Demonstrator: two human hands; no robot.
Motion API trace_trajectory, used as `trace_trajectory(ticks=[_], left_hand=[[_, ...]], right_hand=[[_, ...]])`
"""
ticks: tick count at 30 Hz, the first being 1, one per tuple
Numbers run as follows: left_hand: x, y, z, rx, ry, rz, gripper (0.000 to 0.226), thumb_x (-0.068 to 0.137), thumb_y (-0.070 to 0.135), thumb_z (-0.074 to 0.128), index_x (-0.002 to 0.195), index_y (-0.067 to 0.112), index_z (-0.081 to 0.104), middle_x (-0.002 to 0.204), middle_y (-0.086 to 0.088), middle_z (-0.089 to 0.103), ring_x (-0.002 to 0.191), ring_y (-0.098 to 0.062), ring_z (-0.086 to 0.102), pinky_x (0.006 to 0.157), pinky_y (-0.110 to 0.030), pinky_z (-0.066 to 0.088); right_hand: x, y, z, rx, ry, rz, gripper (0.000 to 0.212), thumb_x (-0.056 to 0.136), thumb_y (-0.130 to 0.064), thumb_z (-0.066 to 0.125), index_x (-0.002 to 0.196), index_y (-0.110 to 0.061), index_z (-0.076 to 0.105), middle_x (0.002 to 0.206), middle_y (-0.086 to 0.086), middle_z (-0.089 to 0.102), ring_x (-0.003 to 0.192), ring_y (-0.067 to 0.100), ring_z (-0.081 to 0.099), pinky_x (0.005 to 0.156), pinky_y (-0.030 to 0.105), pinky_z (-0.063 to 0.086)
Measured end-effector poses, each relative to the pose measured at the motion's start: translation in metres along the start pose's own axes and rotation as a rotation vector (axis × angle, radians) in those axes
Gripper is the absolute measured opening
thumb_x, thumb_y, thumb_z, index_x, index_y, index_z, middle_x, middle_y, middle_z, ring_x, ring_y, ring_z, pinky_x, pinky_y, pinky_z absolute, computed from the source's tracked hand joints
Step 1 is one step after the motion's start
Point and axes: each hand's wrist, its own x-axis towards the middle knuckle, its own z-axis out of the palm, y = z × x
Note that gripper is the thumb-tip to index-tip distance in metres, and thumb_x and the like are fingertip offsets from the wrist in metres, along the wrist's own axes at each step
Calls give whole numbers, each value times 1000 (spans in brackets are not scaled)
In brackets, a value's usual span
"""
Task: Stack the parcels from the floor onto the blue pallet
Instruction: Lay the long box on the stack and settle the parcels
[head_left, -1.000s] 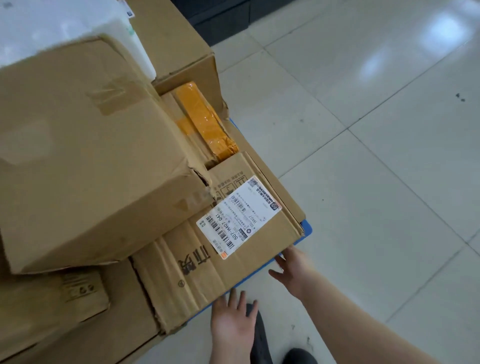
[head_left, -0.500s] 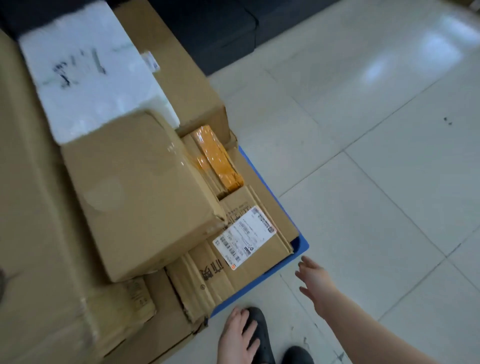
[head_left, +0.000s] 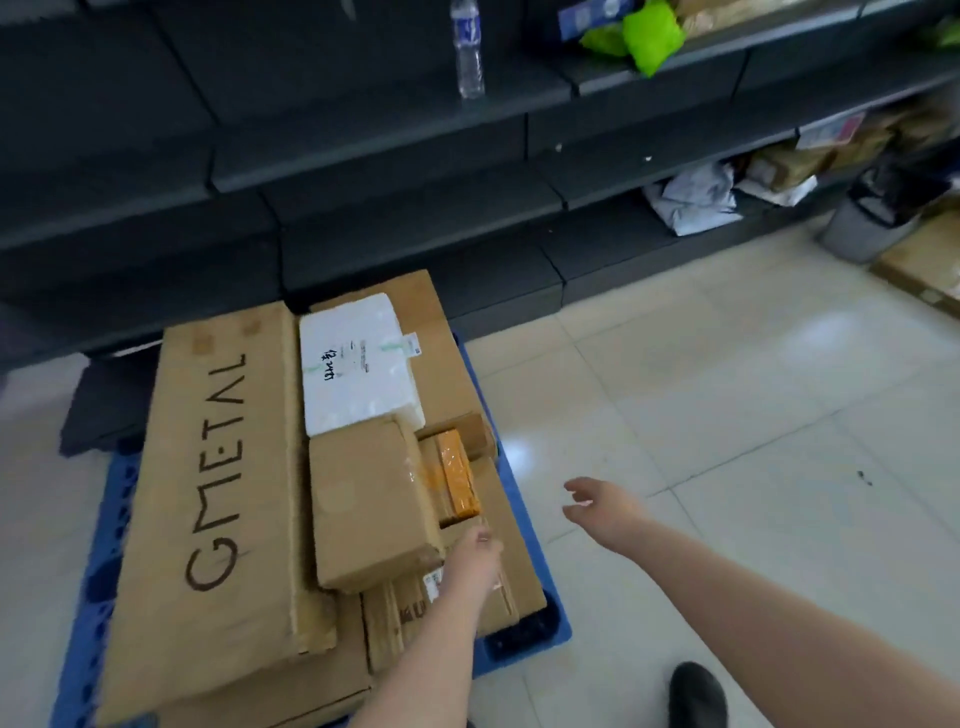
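Both my grips are slack and hold nothing: left hand (head_left: 475, 558) over the boxes (head_left: 374, 514) on the blue pallet (head_left: 524, 642), right hand (head_left: 605, 506) above the floor (head_left: 727, 415). I should square loose corners before fetching another parcel.

A parcel depot: dark shelving (head_left: 363, 156) holding packages (head_left: 696, 200), cartons stacked on a blue pallet (head_left: 524, 642).

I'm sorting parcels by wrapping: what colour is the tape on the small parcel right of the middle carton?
Orange tape, glossy, seen in the head view.
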Motion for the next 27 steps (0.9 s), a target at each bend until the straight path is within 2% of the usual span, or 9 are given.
trace_trajectory(ticks=[4, 7, 9, 12, 16, 19, 20, 22, 27], left_hand=[[-19, 53, 44, -56, 103, 23, 27, 96, 24, 43, 119, 21, 56, 117, 0, 58, 105, -20, 55, 82, -29, 41], [-39, 76, 71, -109, 150, 2, 13, 96, 22, 45, 89, 24, 55, 91, 6, 54, 92, -17, 50, 81, -28, 38], [-47, 85, 84, -139, 189, -32, 23, 95, 18, 43, 74, 26, 47, 77, 8, 47, 87, -18, 48, 80, -29, 37], [-55, 97, 92, -162, 262, -89, 18, 93, 17, 42, 78, 22, 50, 78, 3, 51, 84, -18, 53, 81, -30, 42], [-49, 118, 87, -157, 367, -154, 24, 93, 17, 40, 70, 20, 49, 72, 1, 49, 65, -9, 46, 69, -26, 38], [-33, 144, 78, -176, 404, -187, 19, 95, 21, 39, 81, 18, 51, 74, 3, 49, 68, -9, 48, 60, -24, 35], [-28, 155, 74, -190, 410, -194, 18, 96, 22, 38, 84, 18, 50, 75, 3, 48, 74, -12, 50, 63, -24, 36], [-9, 176, 68, -192, 420, -192, 23, 97, 21, 35, 77, 18, 45, 74, 4, 45, 83, -16, 49, 72, -24, 37], [49, 238, 50, -221, 467, -175, 35, 98, 15, 36, 64, 21, 38, 70, 6, 41, 88, -15, 47, 81, -27, 40]], right_hand=[[10, -2, -68, -157, -67, -166, 41, 91, -26, 55, 131, -17, 53, 133, 4, 55, 116, 22, 55, 92, 25, 41], [13, 4, -112, -265, -112, -252, 36, 90, -27, 56, 125, -16, 58, 126, 3, 60, 113, 21, 57, 92, 24, 41], [16, 7, -138, -296, -139, -290, 33, 90, -25, 56, 121, -14, 61, 122, 5, 62, 111, 21, 58, 92, 24, 42], [24, 2, -168, -361, -170, -336, 31, 90, -25, 55, 117, -13, 63, 118, 6, 64, 107, 21, 59, 84, 22, 43], [46, -18, -202, -447, -195, -393, 33, 92, -25, 52, 121, -14, 60, 121, 5, 62, 108, 21, 59, 86, 23, 44], [70, -43, -225, -496, -175, -440, 35, 92, -27, 50, 124, -17, 58, 123, 3, 61, 109, 19, 58, 84, 21, 43], [80, -52, -231, -519, -164, -456, 35, 92, -27, 50, 125, -17, 57, 123, 3, 61, 109, 19, 58, 85, 21, 44], [101, -71, -242, -597, -159, -502, 37, 91, -29, 49, 126, -19, 56, 124, 1, 60, 109, 18, 58, 88, 23, 45], [162, -135, -257, -841, -137, -664, 39, 94, -32, 42, 131, -24, 51, 129, -1, 57, 114, 20, 56, 95, 33, 48]])
